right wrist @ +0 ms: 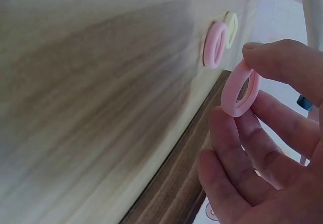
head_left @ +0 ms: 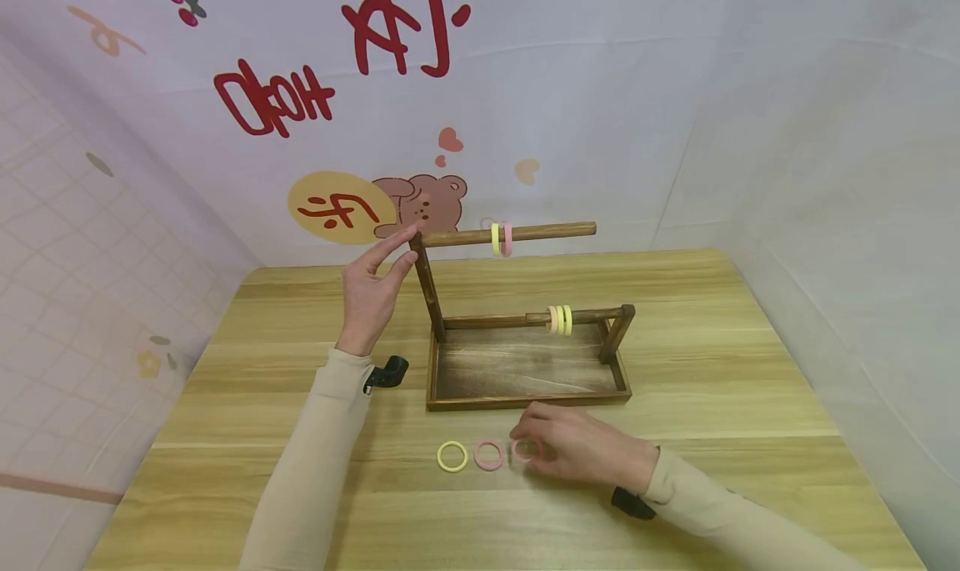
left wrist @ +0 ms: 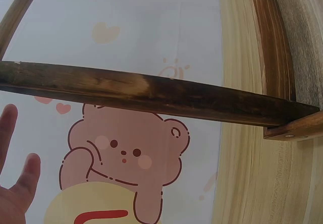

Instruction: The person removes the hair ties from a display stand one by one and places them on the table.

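Beige sleeves [head_left: 300,471], right hand [head_left: 573,446] pinching pink ring [right wrist: 231,95] midway between desk's [head_left: 720,346] side edges (two rings [right wrist: 209,46] leftward), left hand [head_left: 370,296] empty, fingers extended, at wooden rack's [head_left: 517,358] upper-left corner

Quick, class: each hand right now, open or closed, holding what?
Left hand: open, fingertips by the top of the wooden stand's left post.
Right hand: closed, pinching a pink ring.
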The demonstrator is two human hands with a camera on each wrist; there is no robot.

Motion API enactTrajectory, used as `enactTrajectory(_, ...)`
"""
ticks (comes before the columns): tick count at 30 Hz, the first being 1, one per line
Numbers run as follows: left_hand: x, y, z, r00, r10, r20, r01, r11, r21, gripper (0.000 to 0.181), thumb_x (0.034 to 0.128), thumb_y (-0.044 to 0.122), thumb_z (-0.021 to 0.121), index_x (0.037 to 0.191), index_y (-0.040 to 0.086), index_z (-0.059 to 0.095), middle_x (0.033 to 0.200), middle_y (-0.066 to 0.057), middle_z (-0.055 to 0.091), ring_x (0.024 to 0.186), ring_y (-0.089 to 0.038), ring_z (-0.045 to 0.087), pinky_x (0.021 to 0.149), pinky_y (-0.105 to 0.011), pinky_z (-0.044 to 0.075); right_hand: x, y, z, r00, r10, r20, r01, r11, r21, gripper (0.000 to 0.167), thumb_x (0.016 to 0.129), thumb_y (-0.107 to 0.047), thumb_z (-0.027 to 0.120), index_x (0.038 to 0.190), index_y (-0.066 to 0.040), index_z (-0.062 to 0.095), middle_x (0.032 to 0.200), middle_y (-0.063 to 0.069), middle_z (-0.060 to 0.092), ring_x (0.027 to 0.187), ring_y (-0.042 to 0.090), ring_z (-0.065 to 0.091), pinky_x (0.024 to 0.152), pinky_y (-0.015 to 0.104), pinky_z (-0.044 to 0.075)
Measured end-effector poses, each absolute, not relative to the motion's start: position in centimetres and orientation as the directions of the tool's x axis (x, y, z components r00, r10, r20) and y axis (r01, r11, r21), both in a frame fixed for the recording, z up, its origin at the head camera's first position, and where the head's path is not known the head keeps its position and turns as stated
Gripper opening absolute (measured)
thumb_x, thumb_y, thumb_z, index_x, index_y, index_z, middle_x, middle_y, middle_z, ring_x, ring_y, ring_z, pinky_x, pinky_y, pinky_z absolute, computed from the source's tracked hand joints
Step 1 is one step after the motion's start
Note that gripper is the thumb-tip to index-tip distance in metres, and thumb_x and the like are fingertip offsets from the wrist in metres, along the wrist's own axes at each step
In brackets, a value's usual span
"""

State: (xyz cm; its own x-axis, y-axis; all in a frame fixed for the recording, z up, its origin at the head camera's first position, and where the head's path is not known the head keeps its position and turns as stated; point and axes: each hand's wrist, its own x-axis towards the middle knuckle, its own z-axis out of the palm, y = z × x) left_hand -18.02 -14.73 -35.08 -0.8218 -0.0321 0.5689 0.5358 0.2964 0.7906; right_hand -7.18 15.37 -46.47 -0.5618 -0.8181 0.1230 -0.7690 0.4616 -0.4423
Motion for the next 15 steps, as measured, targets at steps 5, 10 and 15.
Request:
enactTrajectory(5, -18.03, -14.77, -35.08, -0.822, -0.034, 0.568, 0.534, 0.298, 0.791, 0.034, 0.097, -0.004, 0.069, 0.131, -0.003, 0.069, 0.132, -0.018, 0.068, 0.133, -0.024, 0.059, 0.115, -0.038, 0.043, -7.12, 15.05, -46.86, -0.575, -0.812, 0.101, -0.754, 0.479, -0.451, 0.032, 0.088, -0.02, 0.082, 0.117, -0.01, 0.074, 0.107, -0.005, 0.063, 0.076, -0.005, 0.05, 0.068, 0.008, 0.045)
enactTrajectory(10, -18.03, -14.77, -35.04, -0.815, -0.032, 0.578, 0.545, 0.293, 0.785, 0.033, 0.0971, -0.004, 0.069, 0.13, -0.003, 0.07, 0.131, -0.019, 0.068, 0.132, -0.023, 0.06, 0.114, -0.037, 0.043, -7.09, 14.84, -47.04, -0.577, -0.807, 0.127, -0.762, 0.475, -0.441, 0.027, 0.088, -0.02, 0.083, 0.113, -0.011, 0.075, 0.103, -0.006, 0.062, 0.075, -0.005, 0.048, 0.066, 0.008, 0.043)
enactTrajectory(15, -18.09, -14.76, -35.07, -0.811, -0.031, 0.584, 0.551, 0.291, 0.782, 0.032, 0.0971, -0.004, 0.068, 0.13, -0.004, 0.07, 0.131, -0.019, 0.068, 0.132, -0.022, 0.06, 0.114, -0.037, 0.043, -7.09, 14.72, -47.11, -0.584, -0.799, 0.147, -0.763, 0.478, -0.436, 0.024, 0.087, -0.019, 0.083, 0.109, -0.012, 0.075, 0.103, -0.008, 0.061, 0.076, -0.005, 0.047, 0.066, 0.011, 0.044)
